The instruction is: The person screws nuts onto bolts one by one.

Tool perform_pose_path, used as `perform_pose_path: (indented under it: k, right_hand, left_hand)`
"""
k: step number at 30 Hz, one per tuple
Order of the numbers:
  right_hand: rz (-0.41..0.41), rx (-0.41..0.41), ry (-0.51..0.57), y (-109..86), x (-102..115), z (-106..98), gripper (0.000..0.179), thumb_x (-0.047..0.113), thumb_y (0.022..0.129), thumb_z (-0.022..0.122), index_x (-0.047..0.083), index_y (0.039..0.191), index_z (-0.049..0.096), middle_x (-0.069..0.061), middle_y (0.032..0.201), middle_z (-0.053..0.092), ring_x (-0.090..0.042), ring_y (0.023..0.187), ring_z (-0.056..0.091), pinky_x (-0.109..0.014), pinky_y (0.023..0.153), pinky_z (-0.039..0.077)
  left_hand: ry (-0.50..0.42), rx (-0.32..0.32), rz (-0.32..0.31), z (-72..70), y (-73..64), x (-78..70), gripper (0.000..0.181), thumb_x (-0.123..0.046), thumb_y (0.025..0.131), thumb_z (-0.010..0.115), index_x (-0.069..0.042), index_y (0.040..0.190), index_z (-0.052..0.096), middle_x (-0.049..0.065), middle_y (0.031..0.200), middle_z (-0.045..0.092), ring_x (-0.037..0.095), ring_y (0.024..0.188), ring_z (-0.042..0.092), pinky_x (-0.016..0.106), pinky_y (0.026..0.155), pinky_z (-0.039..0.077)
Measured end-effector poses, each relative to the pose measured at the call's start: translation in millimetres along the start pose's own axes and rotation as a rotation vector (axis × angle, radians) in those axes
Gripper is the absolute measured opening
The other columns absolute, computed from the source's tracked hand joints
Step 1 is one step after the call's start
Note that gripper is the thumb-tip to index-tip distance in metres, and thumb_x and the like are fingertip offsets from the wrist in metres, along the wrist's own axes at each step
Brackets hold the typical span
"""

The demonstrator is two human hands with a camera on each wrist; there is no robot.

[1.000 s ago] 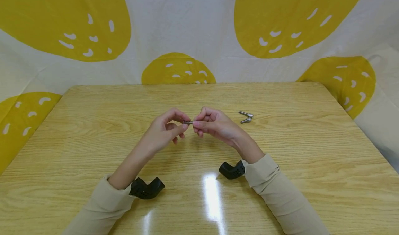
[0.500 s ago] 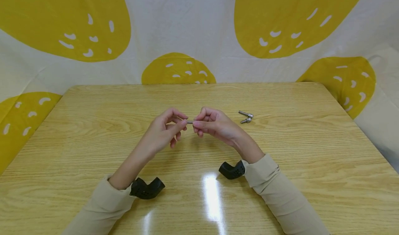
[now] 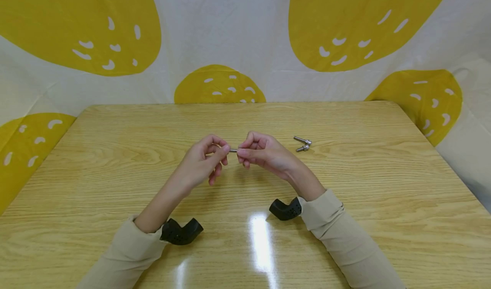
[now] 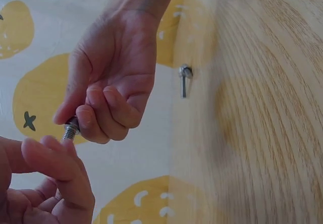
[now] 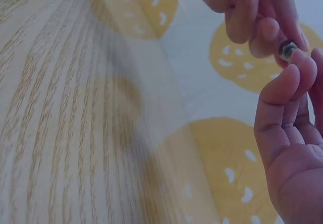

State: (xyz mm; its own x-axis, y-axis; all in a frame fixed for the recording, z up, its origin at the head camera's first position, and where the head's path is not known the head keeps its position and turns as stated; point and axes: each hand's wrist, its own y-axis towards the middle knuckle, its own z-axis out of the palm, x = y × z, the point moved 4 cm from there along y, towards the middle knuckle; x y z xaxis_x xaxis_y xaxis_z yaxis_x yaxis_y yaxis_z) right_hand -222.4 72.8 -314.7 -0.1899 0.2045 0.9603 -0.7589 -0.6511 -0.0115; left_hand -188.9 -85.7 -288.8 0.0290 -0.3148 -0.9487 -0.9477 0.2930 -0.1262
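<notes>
Both hands meet over the middle of the table. My right hand (image 3: 270, 156) pinches one end of a small metal bolt (image 3: 233, 150) between thumb and index finger. In the left wrist view, a ringed, threaded stretch of the bolt (image 4: 69, 132) shows beside those fingertips. My left hand (image 3: 200, 162) has thumb and index finger closed at the bolt's other end, its remaining fingers loosely bent. A hexagonal metal nut (image 5: 288, 49) shows at the left fingertips in the right wrist view. The bolt lies roughly level, and both its ends are largely covered by fingers.
Two more metal bolts (image 3: 302, 144) lie close together on the wooden table (image 3: 134, 127), right of the hands. A black curved piece sits at each cuff, one at the left (image 3: 181, 232) and one at the right (image 3: 285, 209). A yellow-patterned cloth (image 3: 222, 33) hangs behind.
A second ago the left fingers were parted around the bolt's end; thumb and index finger have since closed there, and the hand has shifted slightly left. The right hand stays still.
</notes>
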Motion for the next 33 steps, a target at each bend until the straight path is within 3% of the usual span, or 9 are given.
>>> perform_pose_path:
  k: [8, 14, 18, 24, 28, 33]
  right_hand:
    - [0.005, 0.0, -0.006, -0.7, -0.4, -0.3, 0.022, -0.007, 0.092, 0.045, 0.012, 0.083, 0.053, -0.002, 0.077, 0.063, -0.013, 0.068, 0.054, -0.024, 0.065, 0.046]
    - [-0.006, 0.013, -0.012, -1.0, -0.1, 1.1, 0.019, -0.005, 0.093, 0.047, 0.011, 0.083, 0.053, -0.002, 0.078, 0.063, -0.013, 0.068, 0.054, -0.024, 0.065, 0.046]
    - [-0.006, 0.019, -0.017, -0.8, 0.1, 2.6, 0.02, -0.006, 0.092, 0.047, 0.011, 0.082, 0.052, -0.001, 0.078, 0.063, -0.013, 0.067, 0.054, -0.025, 0.065, 0.046]
    - [0.003, 0.014, -0.018, -0.2, -1.0, 2.2, 0.022, -0.008, 0.091, 0.045, 0.011, 0.081, 0.052, -0.001, 0.077, 0.063, -0.013, 0.067, 0.054, -0.024, 0.065, 0.046]
    - [0.0, 0.022, -0.018, -0.7, -1.2, 1.6, 0.023, -0.008, 0.092, 0.045, 0.012, 0.082, 0.052, -0.001, 0.077, 0.063, -0.013, 0.067, 0.054, -0.025, 0.066, 0.046]
    - [-0.005, 0.023, -0.012, -0.9, -0.8, 0.6, 0.022, -0.007, 0.092, 0.044, 0.011, 0.083, 0.052, -0.002, 0.077, 0.063, -0.014, 0.068, 0.054, -0.025, 0.065, 0.046]
  left_hand:
    - [-0.04, 0.011, 0.039, -0.7, -1.9, -3.9, 0.024, -0.014, 0.094, 0.055, -0.002, 0.114, 0.047, 0.014, 0.114, 0.049, 0.014, 0.064, 0.055, 0.024, 0.046, 0.046]
    - [-0.011, 0.009, -0.003, -0.5, -0.7, -0.3, 0.032, -0.028, 0.097, 0.05, -0.004, 0.116, 0.045, 0.012, 0.098, 0.051, 0.013, 0.054, 0.046, 0.024, 0.044, 0.044]
    - [-0.012, 0.019, -0.015, 0.3, 0.0, 2.1, 0.029, -0.025, 0.098, 0.047, -0.001, 0.114, 0.046, 0.011, 0.086, 0.053, 0.012, 0.051, 0.043, 0.024, 0.043, 0.043]
    - [-0.07, 0.027, 0.006, 0.6, -1.4, -0.4, 0.019, -0.013, 0.095, 0.052, -0.003, 0.111, 0.047, 0.011, 0.104, 0.049, 0.012, 0.06, 0.049, 0.022, 0.046, 0.044]
    - [-0.088, 0.03, 0.007, 0.6, -1.7, -1.5, 0.023, -0.014, 0.094, 0.054, -0.005, 0.113, 0.047, 0.012, 0.115, 0.046, 0.013, 0.064, 0.052, 0.022, 0.047, 0.045]
    - [-0.049, 0.033, -0.001, 1.0, -0.2, 0.7, 0.032, -0.027, 0.097, 0.05, -0.006, 0.12, 0.043, 0.013, 0.099, 0.053, 0.015, 0.059, 0.05, 0.024, 0.048, 0.046]
